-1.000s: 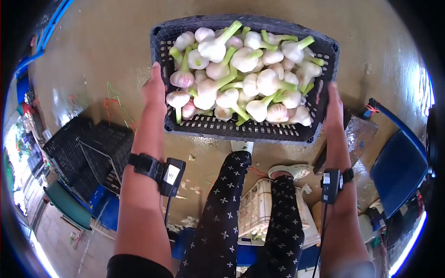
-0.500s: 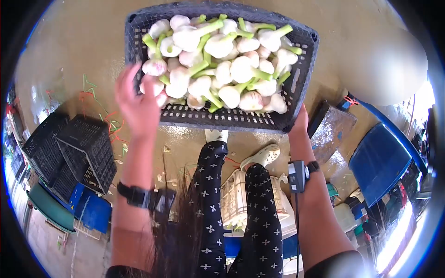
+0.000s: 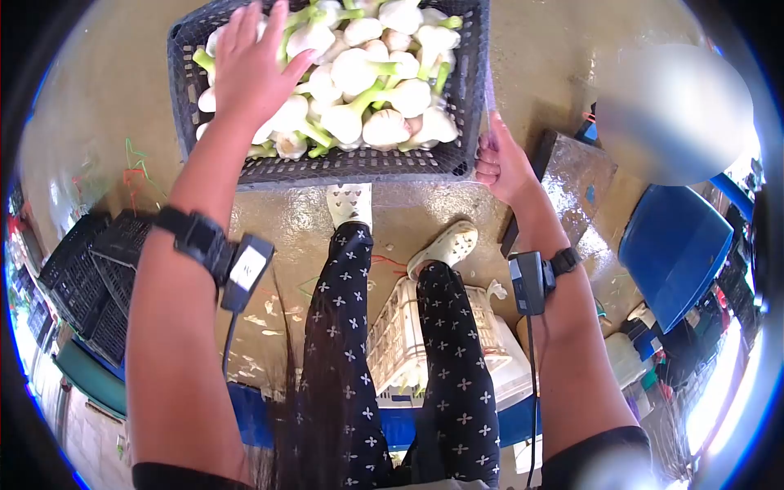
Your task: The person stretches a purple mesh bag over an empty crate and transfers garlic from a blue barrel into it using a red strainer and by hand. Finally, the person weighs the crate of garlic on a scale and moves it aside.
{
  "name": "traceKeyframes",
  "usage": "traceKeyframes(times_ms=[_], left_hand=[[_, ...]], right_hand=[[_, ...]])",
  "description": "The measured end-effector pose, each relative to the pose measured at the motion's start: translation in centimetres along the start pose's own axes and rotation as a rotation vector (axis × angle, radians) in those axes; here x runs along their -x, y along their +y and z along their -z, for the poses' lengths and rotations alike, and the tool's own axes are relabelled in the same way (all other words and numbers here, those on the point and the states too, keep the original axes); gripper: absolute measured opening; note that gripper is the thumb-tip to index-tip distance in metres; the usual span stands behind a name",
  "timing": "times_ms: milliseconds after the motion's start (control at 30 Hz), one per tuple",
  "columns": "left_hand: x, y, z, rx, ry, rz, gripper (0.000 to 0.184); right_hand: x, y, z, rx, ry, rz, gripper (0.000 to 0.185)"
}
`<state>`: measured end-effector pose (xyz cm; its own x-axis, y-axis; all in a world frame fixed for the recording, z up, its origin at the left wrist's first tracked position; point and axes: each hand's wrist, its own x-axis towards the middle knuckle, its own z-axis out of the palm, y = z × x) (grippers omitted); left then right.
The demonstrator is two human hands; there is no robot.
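Observation:
A black plastic crate (image 3: pixel 343 170) full of garlic bulbs (image 3: pixel 354 72) with short green stems is at the top of the view. Over the crate's left part, my left hand (image 3: pixel 255 69) lies with its fingers spread on or just above the bulbs. My right hand (image 3: pixel 505 163) is at the crate's lower right corner, its fingers curled at the rim and the thumb up. Some bulbs are hidden under my left hand.
Black crates (image 3: pixel 77 253) stand at the left, near a green tub (image 3: pixel 90 380). A cream basket (image 3: pixel 400 331) is beside my legs. At the right are a wet dark board (image 3: pixel 572 184) and a blue chair (image 3: pixel 676 245). Scraps lie on the wet floor.
The crate has shifted left and up in view. My left hand has left the crate's left side and moved over the garlic, fingers spread. My right hand stays at the right side, now at the corner.

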<state>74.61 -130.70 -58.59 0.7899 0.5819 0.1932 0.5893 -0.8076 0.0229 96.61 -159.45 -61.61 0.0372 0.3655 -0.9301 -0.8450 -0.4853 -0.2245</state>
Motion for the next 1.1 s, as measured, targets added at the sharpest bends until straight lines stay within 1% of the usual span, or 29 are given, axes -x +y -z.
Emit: traceKeyframes(times_ms=[33,67,100,167,200,233,267,300,333,367,400,433,467,500,533,567,600,633,700,733,800,833,900,933,1033,1100], left_hand=[[0.9,0.2,1.0,0.002,0.008,-0.003,0.064],[2.4,0.3,1.8,0.083,0.033,0.119,0.06],[4.2,0.1,2.6,0.164,0.054,0.244,0.058],[8.0,-0.5,4.1,0.301,0.072,0.495,0.052],[10.3,-1.4,4.4,0.305,0.066,0.605,0.05],[12.1,-2.0,4.9,0.311,0.058,0.718,0.047],[13.4,-1.8,5.8,0.319,0.065,0.724,0.047],[14.7,-1.8,6.6,0.275,0.113,0.738,0.042],[15.2,-1.6,7.0,0.231,0.156,0.757,0.036],[15.5,-1.2,6.6,0.24,0.154,0.776,0.036],[14.9,0.1,6.6,0.405,0.192,0.668,0.033],[14.1,1.5,6.3,0.564,0.236,0.554,0.031],[13.1,3.3,5.6,0.628,0.167,0.51,0.029],[11.8,5.6,5.0,0.688,0.098,0.464,0.028],[10.5,8.0,5.0,0.886,-0.242,0.566,0.03],[10.2,10.1,4.0,0.77,-0.27,0.344,0.032],[9.3,11.8,4.3,0.663,-0.448,0.204,0.031],[9.5,12.9,4.2,0.666,-0.449,0.213,0.031],[11.2,14.7,3.8,0.607,-0.356,0.149,0.022],[11.8,15.2,3.9,0.606,-0.362,0.149,0.022],[12.7,15.8,4.1,0.613,-0.31,0.143,0.023],[13.0,16.2,4.6,0.614,-0.315,0.14,0.023],[13.4,16.9,5.2,0.664,-0.308,0.181,0.025],[13.2,16.9,5.7,0.667,-0.288,0.212,0.012],[13.8,16.9,4.9,0.744,-0.233,0.28,0.013],[13.8,16.9,4.9,0.755,-0.247,0.295,0.012]], right_hand=[[0.5,-0.3,-0.4,0.042,0.047,-0.002,0.047],[1.4,-0.7,-1.0,-0.002,0.04,-0.016,0.04],[2.1,-0.9,-1.6,-0.001,0.035,-0.011,0.04],[3.4,-1.4,-2.6,0.124,0.1,0.046,0.032],[4.1,-1.7,-3.3,0.129,0.104,0.053,0.032],[4.7,-2.1,-4.0,0.164,0.131,0.056,0.026],[5.1,-2.3,-4.6,0.2,0.156,0.058,0.023],[5.3,-2.6,-5.3,0.212,0.16,0.065,0.023],[5.5,-2.7,-5.7,0.35,0.225,0.086,0.024],[5.6,-2.6,-6.1,0.49,0.293,0.101,0.031],[5.2,-2.2,-6.2,0.509,0.301,0.094,0.031],[4.5,-1.5,-6.3,0.71,0.454,0.257,0.041],[3.7,-0.9,-6.4,0.908,0.599,0.426,0.052],[3.8,-0.6,-7.8,0.924,0.592,0.423,0.052],[4.2,-0.3,-9.9,1.142,0.723,0.547,0.058],[4.4,0.0,-11.4,1.357,0.851,0.676,0.064],[4.2,0.5,-11.7,1.575,0.778,0.906,0.057],[3.7,0.8,-12.6,1.771,0.747,1.152,0.047],[1.9,1.1,-14.0,1.791,0.249,1.119,0.037],[1.1,1.5,-14.7,1.789,0.246,1.114,0.037],[-0.2,1.9,-15.7,2.191,0.054,0.765,0.03],[-0.9,2.2,-15.3,2.187,0.054,0.76,0.03],[-1.8,3.0,-14.5,2.219,0.082,0.963,0.024],[-1.8,3.1,-14.2,2.219,0.08,0.961,0.024],[-1.4,2.7,-13.2,2.258,0.071,0.997,0.024],[-1.2,2.0,-13.0,2.293,-0.103,1.019,0.028]])
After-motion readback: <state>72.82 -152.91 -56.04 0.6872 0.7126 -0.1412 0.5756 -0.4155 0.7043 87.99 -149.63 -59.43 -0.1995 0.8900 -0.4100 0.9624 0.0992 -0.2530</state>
